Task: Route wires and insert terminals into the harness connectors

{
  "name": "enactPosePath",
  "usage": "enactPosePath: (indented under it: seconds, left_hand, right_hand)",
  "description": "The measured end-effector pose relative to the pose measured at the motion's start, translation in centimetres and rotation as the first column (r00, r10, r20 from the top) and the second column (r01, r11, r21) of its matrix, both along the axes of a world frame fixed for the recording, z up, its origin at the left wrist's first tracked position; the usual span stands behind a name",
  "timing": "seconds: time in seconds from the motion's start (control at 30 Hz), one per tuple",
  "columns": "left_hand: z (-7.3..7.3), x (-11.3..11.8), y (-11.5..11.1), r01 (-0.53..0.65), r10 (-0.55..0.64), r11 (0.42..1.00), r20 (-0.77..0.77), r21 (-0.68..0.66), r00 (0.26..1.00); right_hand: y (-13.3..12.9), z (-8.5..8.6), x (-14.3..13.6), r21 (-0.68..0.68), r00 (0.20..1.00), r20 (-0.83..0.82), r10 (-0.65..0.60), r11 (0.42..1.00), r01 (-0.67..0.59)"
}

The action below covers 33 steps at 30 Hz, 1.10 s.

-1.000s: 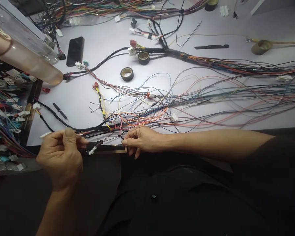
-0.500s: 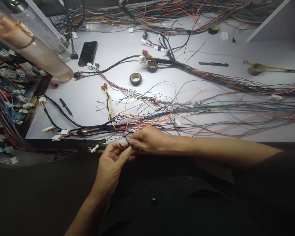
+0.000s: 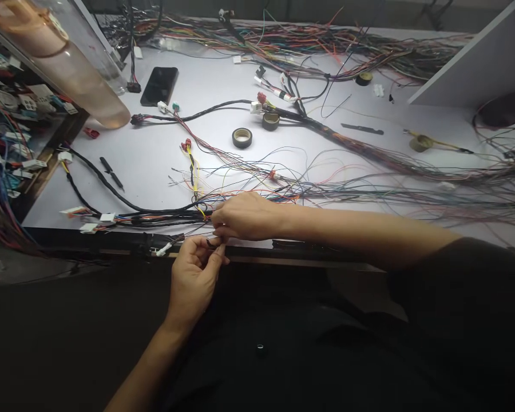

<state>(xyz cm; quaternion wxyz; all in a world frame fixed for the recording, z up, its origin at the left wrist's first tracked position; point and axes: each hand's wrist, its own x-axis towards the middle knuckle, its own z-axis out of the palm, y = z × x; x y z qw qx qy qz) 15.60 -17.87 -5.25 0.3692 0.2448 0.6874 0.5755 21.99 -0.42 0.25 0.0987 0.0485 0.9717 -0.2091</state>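
The person's left hand (image 3: 195, 269) is raised at the near edge of the white tabletop (image 3: 150, 149), thumb and fingertips pressed together with a thin dark strip (image 3: 210, 243) showing between them. The right hand (image 3: 246, 216) comes in from the right, just beyond it, knuckles up and fingers curled downward, its fingertips right by the left hand's. From here I can't tell what the right fingers grip; the hand itself covers it.

Under and beside the right hand runs a wire harness wrapped in black (image 3: 154, 211), stretched along the near side of the tabletop. It branches out to the left, where small white plastic connectors (image 3: 107, 218) sit at its ends, and to the right of the hands lie many loose, thin coloured wires (image 3: 347, 191). A red connector on yellow wires (image 3: 186, 145) sticks up toward the far side, just left of the right hand. A little white plug (image 3: 163, 249) rests at the near edge, left of the left hand.

Farther back, a flat ring of black tape (image 3: 242, 138) lies near a second black tape roll (image 3: 270, 121). A thicker black-wrapped harness (image 3: 326, 129) slants off to the right. Far left, I see a black smartphone (image 3: 159, 86) and a tilted, translucent amber bottle (image 3: 86, 80); a slim black tool (image 3: 111, 173) lies nearer, on the left.
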Motion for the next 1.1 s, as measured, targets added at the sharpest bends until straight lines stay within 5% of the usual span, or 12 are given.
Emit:
enactPosePath:
  seconds: [0.13,0.3,0.5,0.7,0.83,1.1]
  left_hand:
    - [0.2,-0.1,0.3,-0.011,0.011,1.0,0.001,-0.004,1.0]
    - [0.9,-0.2,0.9,-0.065,0.064,0.998,0.075,0.006,0.995]
    - [1.1,-0.2,1.7,-0.121,0.115,0.992,0.12,0.044,0.986]
    - [2.0,-0.9,1.8,-0.101,0.113,0.993,0.214,-0.067,0.97]
    - [2.8,-1.2,1.7,-0.1,0.162,0.976,0.334,-0.194,0.928]
    - [2.3,-1.3,1.9,-0.06,0.103,0.985,0.274,-0.162,0.956]
  right_hand:
    - [0.8,-1.4,0.6,-0.112,0.986,-0.166,-0.001,0.994,-0.018]
    - [0.4,-4.0,2.5,0.037,0.888,-0.458,0.04,0.999,-0.026]
    - [-0.5,-6.5,4.5,-0.007,0.766,-0.641,-0.049,0.998,0.059]
    - [-1.5,-7.1,4.9,0.061,0.807,-0.578,-0.12,0.98,0.19]
    - [-2.5,-7.0,4.2,-0.01,0.843,-0.489,-0.224,0.968,0.252]
    - [-3.5,-6.0,4.3,-0.112,0.889,-0.361,-0.281,0.96,0.258]
